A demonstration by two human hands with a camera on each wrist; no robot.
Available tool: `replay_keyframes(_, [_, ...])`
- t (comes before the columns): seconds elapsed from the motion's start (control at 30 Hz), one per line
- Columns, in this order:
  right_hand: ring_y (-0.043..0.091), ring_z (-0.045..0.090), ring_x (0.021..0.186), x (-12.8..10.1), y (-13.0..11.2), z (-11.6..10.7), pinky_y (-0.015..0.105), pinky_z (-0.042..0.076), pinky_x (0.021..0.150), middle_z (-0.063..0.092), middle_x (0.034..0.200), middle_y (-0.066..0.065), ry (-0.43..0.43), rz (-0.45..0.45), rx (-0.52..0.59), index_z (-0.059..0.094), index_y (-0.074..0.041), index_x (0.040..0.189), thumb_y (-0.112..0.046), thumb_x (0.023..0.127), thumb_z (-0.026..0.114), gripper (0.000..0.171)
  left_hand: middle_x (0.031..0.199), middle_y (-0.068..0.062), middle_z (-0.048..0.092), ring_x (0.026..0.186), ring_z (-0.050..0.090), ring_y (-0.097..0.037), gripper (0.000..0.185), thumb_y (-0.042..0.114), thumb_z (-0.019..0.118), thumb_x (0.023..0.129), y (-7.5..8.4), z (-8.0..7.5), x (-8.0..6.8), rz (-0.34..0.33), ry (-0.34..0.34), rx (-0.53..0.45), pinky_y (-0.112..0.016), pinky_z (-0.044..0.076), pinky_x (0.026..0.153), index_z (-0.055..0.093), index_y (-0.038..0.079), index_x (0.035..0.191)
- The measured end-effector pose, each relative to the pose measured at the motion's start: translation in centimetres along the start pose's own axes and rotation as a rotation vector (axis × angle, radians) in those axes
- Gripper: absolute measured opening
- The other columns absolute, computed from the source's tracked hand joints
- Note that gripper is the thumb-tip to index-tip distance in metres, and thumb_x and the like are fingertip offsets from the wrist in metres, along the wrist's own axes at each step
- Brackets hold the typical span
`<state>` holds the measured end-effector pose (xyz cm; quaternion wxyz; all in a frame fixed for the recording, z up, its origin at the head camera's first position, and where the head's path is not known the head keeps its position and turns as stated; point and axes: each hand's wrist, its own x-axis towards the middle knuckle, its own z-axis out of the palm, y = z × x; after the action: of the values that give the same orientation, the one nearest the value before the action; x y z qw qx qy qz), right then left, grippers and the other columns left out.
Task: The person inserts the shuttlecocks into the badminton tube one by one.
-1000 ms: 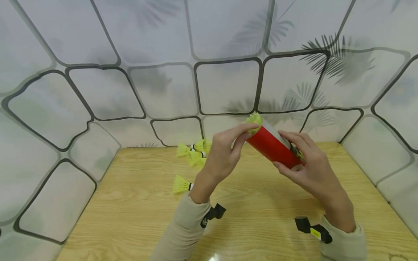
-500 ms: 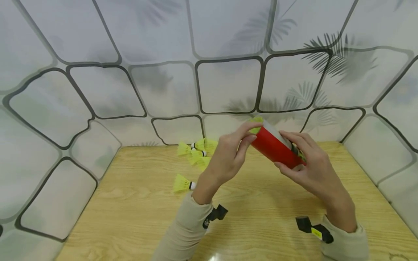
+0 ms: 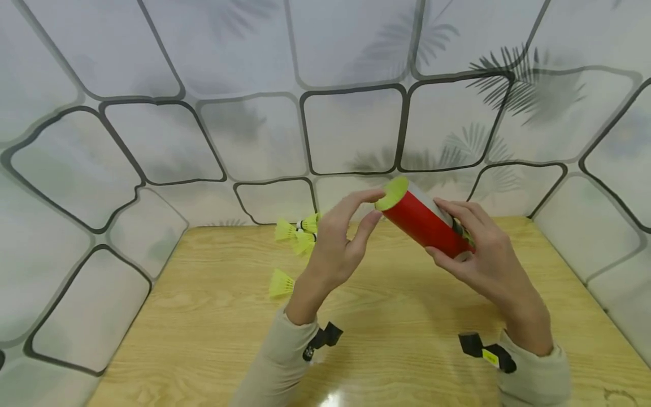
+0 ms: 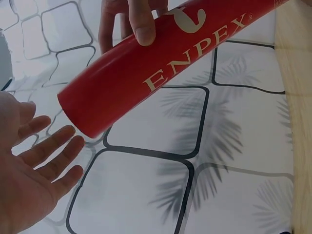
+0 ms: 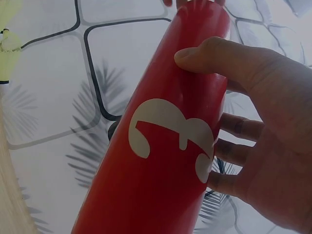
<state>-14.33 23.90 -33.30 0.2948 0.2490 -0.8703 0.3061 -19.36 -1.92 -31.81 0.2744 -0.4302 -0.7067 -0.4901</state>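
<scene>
My right hand (image 3: pixel 480 249) grips a red shuttlecock tube (image 3: pixel 424 223) round its lower part, thumb on one side and fingers on the other. Held above the table, the tube tilts with its mouth (image 3: pixel 394 193) up and to the left. Yellow-green shows inside that mouth. My left hand (image 3: pixel 330 243) is at the mouth, index fingertip right at the rim and thumb apart from it. In the left wrist view its fingers (image 4: pixel 53 151) are spread and loosely extended beside the tube's end. White lettering runs along the tube.
Several yellow shuttlecocks (image 3: pixel 304 242) lie in a cluster at the back of the wooden table (image 3: pixel 203 316). Another shuttlecock (image 3: pixel 281 284) lies nearer, partly hidden by my left wrist. A patterned wall covering (image 3: pixel 356 135) stands behind the table.
The yellow fringe that stuck out of the tube's mouth has gone down inside. My left hand has drawn back to the left, its thumb coming off the rim. The right hand keeps its grip.
</scene>
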Motion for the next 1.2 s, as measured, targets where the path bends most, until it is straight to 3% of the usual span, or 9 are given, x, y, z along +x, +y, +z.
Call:
replay_keyframes(0.17, [0.020,0.056,0.106,0.1,0.1,0.2,0.012,0.052,0.062,0.057,0.134,0.011,0.032,0.003,-0.013,0.053,-0.010,0.148,0.004,0.070,0.091,0.088,0.125,-0.013,0.067,0.120,0.062,-0.023,0.028,0.005,0.060,0.104,-0.6,-1.4,-1.3,-0.007,0.071,0.032,-0.037,0.049,0.106,0.062,-0.001,0.130])
replay_keyframes(0.33, [0.018,0.055,0.107,0.3,0.0,0.6,0.010,0.052,0.062,0.056,0.136,0.011,0.049,0.004,-0.013,0.053,-0.010,0.149,0.004,0.071,0.089,0.088,0.123,-0.009,0.069,0.114,0.065,-0.024,0.026,0.006,0.059,0.104,-1.4,-3.4,-3.2,-0.078,0.067,0.050,-0.038,0.052,0.098,0.064,0.001,0.130])
replay_keyframes(0.53, [0.019,0.055,0.109,0.3,-0.1,0.9,0.009,0.052,0.064,0.055,0.137,0.012,0.034,0.024,-0.015,0.052,-0.011,0.150,0.003,0.071,0.090,0.089,0.119,-0.009,0.070,0.109,0.066,-0.022,0.024,0.009,0.058,0.106,-2.8,-5.9,-5.8,-0.197,0.052,0.133,-0.044,0.054,0.096,0.066,0.002,0.127])
replay_keyframes(0.83, [0.018,0.054,0.109,0.4,-0.1,0.5,0.009,0.051,0.063,0.056,0.136,0.012,0.038,0.004,-0.015,0.054,-0.010,0.148,0.005,0.069,0.089,0.089,0.126,-0.012,0.066,0.115,0.062,-0.027,0.028,0.019,0.056,0.108,-5.6,-8.0,-8.9,-0.445,0.017,0.233,-0.052,0.049,0.101,0.064,0.005,0.130])
replay_keyframes(1.07, [0.017,0.054,0.110,0.4,-0.1,0.6,0.008,0.051,0.065,0.057,0.136,0.011,0.046,0.017,-0.008,0.054,-0.012,0.149,0.004,0.070,0.090,0.088,0.127,-0.013,0.065,0.115,0.061,-0.035,0.031,0.023,0.063,0.104,-7.0,-10.1,-11.8,-0.567,-0.092,0.298,-0.056,0.050,0.097,0.064,0.006,0.130])
replay_keyframes(1.2, [0.018,0.054,0.110,0.2,0.0,0.5,0.005,0.048,0.070,0.057,0.136,0.012,0.053,0.013,-0.024,0.054,-0.010,0.148,0.003,0.069,0.090,0.087,0.132,-0.016,0.059,0.121,0.056,-0.038,0.039,0.029,0.063,0.104,-7.5,-11.2,-13.0,-0.690,-0.194,0.356,-0.057,0.049,0.098,0.061,0.007,0.136])
